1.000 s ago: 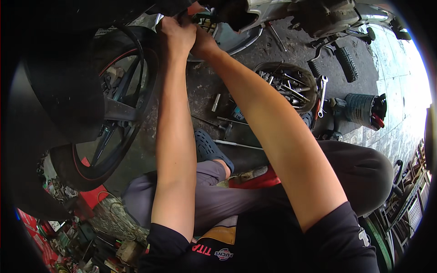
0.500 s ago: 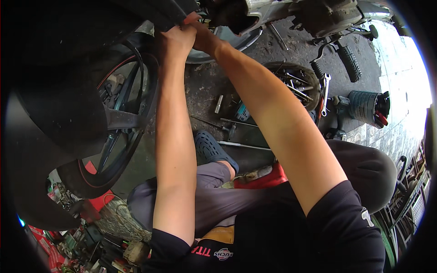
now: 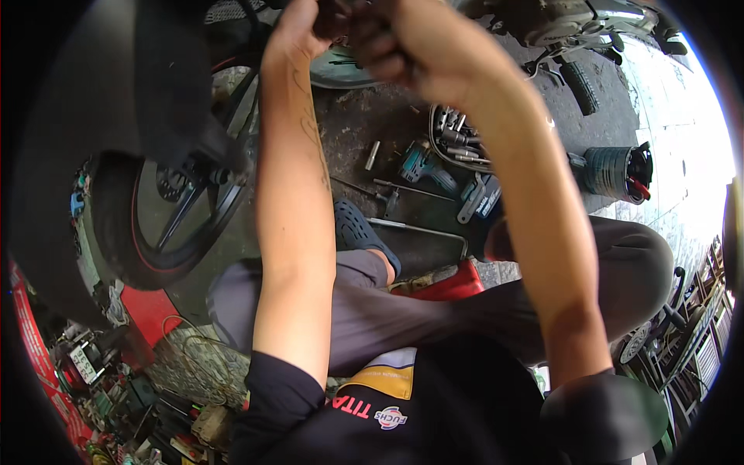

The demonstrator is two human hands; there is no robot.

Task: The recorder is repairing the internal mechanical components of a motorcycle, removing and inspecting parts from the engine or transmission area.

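Observation:
My left hand (image 3: 306, 27) is at the top edge, its fingers closed around something dark that I cannot make out beside the motorcycle's dark bodywork. Just to its right my right hand (image 3: 407, 50), blurred by motion, has curled fingers; what they hold is hidden. Below it lie a tray of sockets and metal tools (image 3: 457, 139), a teal cordless power tool (image 3: 430, 170), a loose socket (image 3: 372, 155) and a long bent metal bar (image 3: 407, 229). A spoked black wheel with a red rim line (image 3: 120, 229) stands left of my forearm.
Motorcycle engine parts and pedals (image 3: 577, 85) are at the upper right. A blue cylindrical container (image 3: 608, 170) holds dark and red items. Cluttered tools and parts (image 3: 178, 418) fill the lower left, near a red mat (image 3: 143, 306). My crossed legs and dark clog (image 3: 360, 236) are below my arms.
Both hands have moved up; my right hand has swung right and turned, uncovering the teal tool. The bodywork and wheel appear shifted in the view.

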